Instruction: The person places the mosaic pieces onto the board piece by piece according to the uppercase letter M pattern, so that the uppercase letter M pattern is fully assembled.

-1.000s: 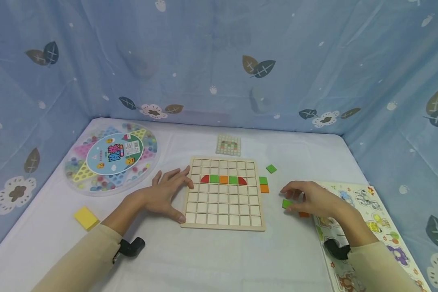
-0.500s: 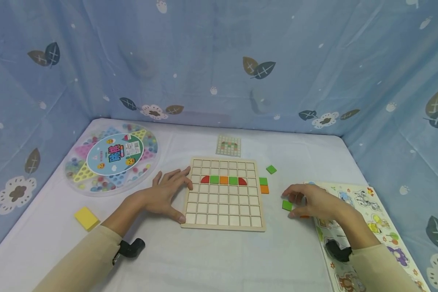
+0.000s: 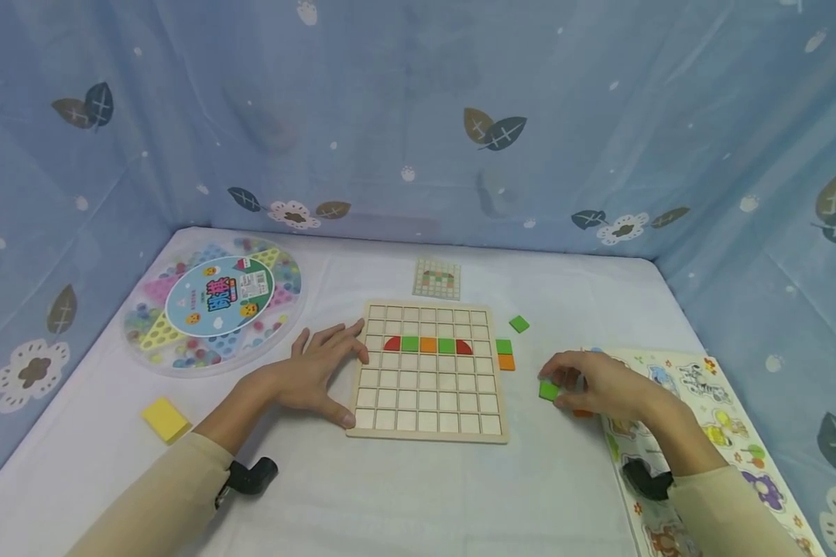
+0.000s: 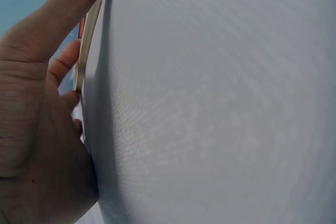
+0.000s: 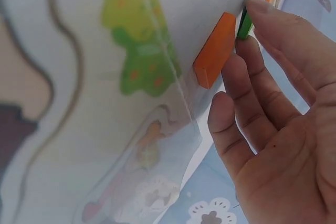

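My left hand [image 3: 313, 381] rests, fingers spread, along the left edge of a wooden grid board [image 3: 426, 437]; its thumb lies at the near left corner. In the board's third row sit two red rounded tiles [image 3: 464, 347], two green squares [image 3: 409, 344] and an orange square [image 3: 428, 345]. Right of the board, my right hand [image 3: 599, 384] pinches a green square tile [image 3: 548, 391] low at the table, thumb against one end in the right wrist view. An orange tile [image 5: 215, 51] lies beside those fingers, partly hidden by the hand in the head view.
A pattern card [image 3: 436, 280] lies behind the board. Loose green [image 3: 519, 324], green [image 3: 504, 346] and orange [image 3: 505, 362] tiles are to its right. A round marble game box [image 3: 219, 294] and yellow block [image 3: 166, 419] stand left. An animal puzzle board [image 3: 714, 402] lies right.
My right thumb and fingers have drawn in on the green tile, which was plainly visible between them half a second ago. The left hand and the board have stayed put.
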`<state>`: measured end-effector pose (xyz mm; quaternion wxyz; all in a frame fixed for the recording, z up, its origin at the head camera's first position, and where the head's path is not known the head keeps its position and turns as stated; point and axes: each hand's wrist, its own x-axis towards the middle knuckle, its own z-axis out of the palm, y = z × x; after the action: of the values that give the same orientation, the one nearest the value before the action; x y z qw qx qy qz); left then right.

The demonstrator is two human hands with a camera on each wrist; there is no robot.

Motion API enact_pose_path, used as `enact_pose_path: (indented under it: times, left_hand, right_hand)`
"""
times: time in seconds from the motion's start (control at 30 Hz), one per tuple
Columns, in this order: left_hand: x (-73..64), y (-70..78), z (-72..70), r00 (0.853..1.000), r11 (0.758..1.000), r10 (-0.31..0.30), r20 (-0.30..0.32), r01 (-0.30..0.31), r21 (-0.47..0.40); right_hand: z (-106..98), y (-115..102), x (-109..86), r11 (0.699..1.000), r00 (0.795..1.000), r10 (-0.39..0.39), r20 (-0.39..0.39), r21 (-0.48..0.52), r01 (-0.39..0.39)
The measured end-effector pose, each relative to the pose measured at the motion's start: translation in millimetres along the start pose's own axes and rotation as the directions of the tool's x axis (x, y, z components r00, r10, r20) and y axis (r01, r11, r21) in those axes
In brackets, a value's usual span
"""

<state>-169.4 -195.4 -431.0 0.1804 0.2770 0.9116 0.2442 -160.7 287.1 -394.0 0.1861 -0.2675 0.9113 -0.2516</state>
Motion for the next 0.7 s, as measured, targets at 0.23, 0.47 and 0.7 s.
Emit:
enact_pose_path:
  times: [0.23, 0.47, 0.7]
  left_hand:
    - [-0.1, 0.9, -0.1, 1.000, 1.000, 0.001, -0.001, -0.001, -0.005]
    - [-0.2, 0.7, 0.3, 1.000, 1.000, -0.003, 0.003, 0.003, -0.005]
    - [1.8, -0.5, 0.1, 1.000, 1.000, -0.008, 0.004, 0.008, 0.016]
  right_hand:
    - [1, -2, -0.6, 0.998, 0.999, -0.030, -0.037, 0.046, 0.032]
    - [5, -2, 3.0, 0.988, 0.992, -0.105, -0.067, 0.103, 0.111]
    - [7, -1, 14.3, 0.979, 0.988, -0.134, -0.073, 0.148, 0.144]
